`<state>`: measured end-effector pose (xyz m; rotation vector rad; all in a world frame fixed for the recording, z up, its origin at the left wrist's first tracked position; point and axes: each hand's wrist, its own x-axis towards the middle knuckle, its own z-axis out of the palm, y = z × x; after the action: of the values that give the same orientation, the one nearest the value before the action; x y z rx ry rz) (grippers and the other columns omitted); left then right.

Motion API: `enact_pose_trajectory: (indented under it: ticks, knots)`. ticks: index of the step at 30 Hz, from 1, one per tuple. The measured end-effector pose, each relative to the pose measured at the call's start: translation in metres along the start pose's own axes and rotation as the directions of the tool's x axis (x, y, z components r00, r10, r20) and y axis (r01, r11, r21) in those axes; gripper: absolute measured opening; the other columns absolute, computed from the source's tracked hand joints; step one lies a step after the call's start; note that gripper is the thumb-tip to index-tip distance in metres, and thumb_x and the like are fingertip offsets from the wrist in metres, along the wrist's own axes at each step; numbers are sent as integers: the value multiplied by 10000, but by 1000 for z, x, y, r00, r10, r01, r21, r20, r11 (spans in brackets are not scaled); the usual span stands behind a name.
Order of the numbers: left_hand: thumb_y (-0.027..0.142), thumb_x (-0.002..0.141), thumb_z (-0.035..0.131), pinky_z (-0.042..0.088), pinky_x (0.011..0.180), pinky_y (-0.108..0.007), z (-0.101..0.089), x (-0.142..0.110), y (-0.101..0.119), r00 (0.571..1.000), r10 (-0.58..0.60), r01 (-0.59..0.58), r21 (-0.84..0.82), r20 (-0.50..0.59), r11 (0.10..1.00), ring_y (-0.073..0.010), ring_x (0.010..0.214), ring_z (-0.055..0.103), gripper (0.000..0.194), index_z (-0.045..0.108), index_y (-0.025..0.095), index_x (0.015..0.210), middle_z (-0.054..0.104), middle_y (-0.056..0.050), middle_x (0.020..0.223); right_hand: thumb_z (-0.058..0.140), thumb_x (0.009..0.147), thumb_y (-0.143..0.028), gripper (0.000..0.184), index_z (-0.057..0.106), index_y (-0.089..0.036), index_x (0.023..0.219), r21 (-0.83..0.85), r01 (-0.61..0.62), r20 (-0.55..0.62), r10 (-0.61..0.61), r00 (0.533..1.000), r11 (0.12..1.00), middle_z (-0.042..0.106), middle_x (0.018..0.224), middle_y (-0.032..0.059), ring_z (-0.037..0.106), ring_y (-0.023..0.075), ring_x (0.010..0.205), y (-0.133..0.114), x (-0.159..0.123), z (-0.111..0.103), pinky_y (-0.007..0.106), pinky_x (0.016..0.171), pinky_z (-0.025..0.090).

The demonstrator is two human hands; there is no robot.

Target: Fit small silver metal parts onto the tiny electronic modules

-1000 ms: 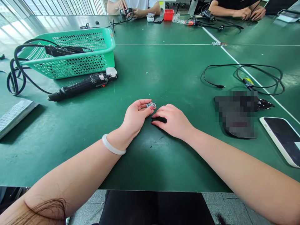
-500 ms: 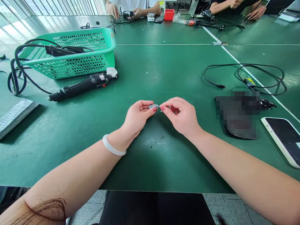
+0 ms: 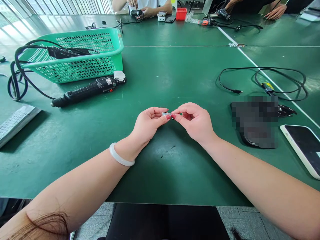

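Note:
A small silvery metal part [image 3: 166,114] is pinched between the thumb and fingers of my left hand [image 3: 147,124], just above the green table [image 3: 165,76]. My right hand [image 3: 196,121] meets it from the right, its thumb and forefinger pinched together at the part's right end. Whether the right fingers hold something of their own is too small to tell. Both wrists rest low over the table's middle, near its front edge.
A black electric screwdriver [image 3: 86,90] lies left of centre, its cable looping into a green mesh basket [image 3: 75,53]. A black cable [image 3: 262,81] coils at the right, beside a blurred dark object [image 3: 255,120] and a white phone [image 3: 301,146]. Other people's hands [image 3: 147,11] work at the far edge.
My right hand rose from lying flat on the table and came to the part in my left hand, pinching at its right end. The left hand shifted slightly right.

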<state>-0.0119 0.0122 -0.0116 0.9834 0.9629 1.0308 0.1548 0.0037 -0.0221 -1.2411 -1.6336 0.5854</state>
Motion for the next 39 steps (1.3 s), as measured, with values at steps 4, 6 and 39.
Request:
enact_pose_trajectory:
  ticks: [4,6,39]
  knots:
    - [231,649,811,492,910,-340,0,0,0,999,15,-14,-29,43,999,-120,785,660,294,668,140,889,705,-26,807,709,787,-353,110,718,-244,783,-30,22,-14,-22,1000,999,651,794,2,456,113,601,-2,-1,-1,290,574,413]
    - [227,635,821,490,929,-355,0,0,0,997,22,-20,-38,71,999,-129,805,667,312,665,143,893,711,-31,836,714,778,-352,111,711,-242,790,-13,18,-30,-19,999,1000,648,789,0,454,113,601,-2,-1,-1,290,577,414]
    - [2,757,547,501,780,-292,1,3,-5,988,143,-111,397,-53,911,-101,743,600,217,554,172,891,633,0,810,548,874,-181,197,732,-242,914,-439,151,336,6,942,886,696,909,21,580,196,897,14,6,-9,345,799,453]
